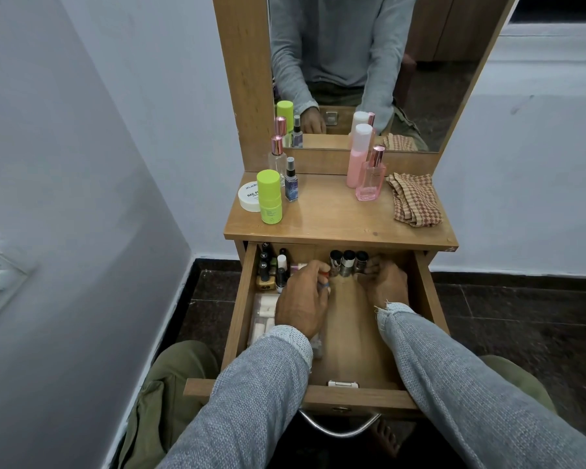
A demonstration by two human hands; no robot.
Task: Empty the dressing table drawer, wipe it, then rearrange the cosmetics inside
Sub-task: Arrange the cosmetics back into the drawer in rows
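Note:
The wooden drawer point(427, 296) of the dressing table is pulled open. At its back stand three silver bottles with black caps point(347, 262). My left hand point(301, 299) grips small items beside them, fingers curled, something red and blue showing. My right hand point(386, 282) curls against the right side of the silver bottles. A cluster of small nail polish bottles point(273, 269) fills the drawer's back left corner. A clear pouch with pale items point(263, 316) lies at the left, partly under my left wrist.
On the tabletop point(335, 218) stand a lime green bottle point(269, 196), a white nail polish remover jar point(247, 196), spray bottles, a pink bottle point(357, 157), a pink perfume bottle point(371, 176) and a folded checked cloth point(415, 199). A mirror rises behind. A white clip point(342, 384) lies at the drawer's front.

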